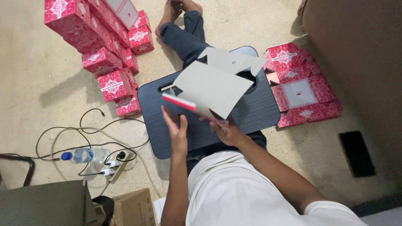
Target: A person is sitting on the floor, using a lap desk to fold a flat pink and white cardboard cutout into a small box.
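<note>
Gripping a half-folded pink carton point(211, 90) above the dark lap tray point(251, 113), right hand point(228, 133) pinches its edge; left hand point(178, 129) spread open beside it.

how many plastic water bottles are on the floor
1: a clear plastic water bottle with a blue cap lies on its side left of the person, beside the white power strip; none seen elsewhere.
</note>
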